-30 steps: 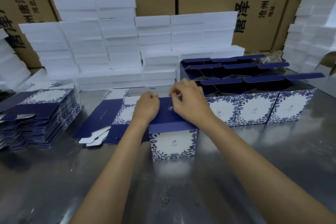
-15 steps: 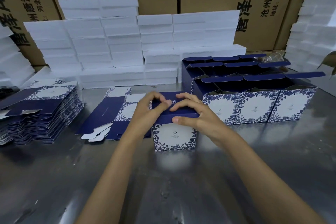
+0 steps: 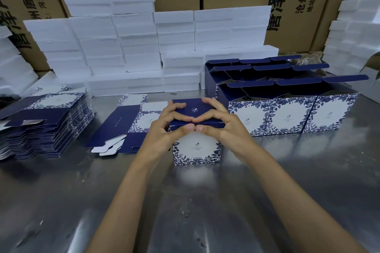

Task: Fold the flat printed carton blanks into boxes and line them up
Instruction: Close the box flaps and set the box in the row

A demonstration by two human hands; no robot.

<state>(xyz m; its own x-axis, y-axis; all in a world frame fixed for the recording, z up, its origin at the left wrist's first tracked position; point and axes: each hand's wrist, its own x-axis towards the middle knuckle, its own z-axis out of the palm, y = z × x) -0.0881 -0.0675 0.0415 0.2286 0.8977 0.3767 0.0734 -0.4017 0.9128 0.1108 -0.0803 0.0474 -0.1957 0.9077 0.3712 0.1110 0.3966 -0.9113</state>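
Both hands work one carton (image 3: 196, 148) standing on the steel surface (image 3: 185, 211), just left of the row of folded boxes (image 3: 292, 117). The left hand (image 3: 164, 129) and right hand (image 3: 224, 127) pinch its dark-blue end panel, thumbs meeting at the front edge. Closing that panel looks like the step in hand; next, the carton likely joins the row, then a flat blank (image 3: 123, 127) lying left of it needs taking.

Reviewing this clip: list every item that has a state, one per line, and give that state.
Box in hands: upright, navy flap folded shut on top.
Left hand: grip pinching the box's top edge.
Right hand: grip pinching the same edge.
Finished boxes: upright in rows, lids open.
Flat blank: unfolded, lying on the table.
Blank stack: flat, piled.
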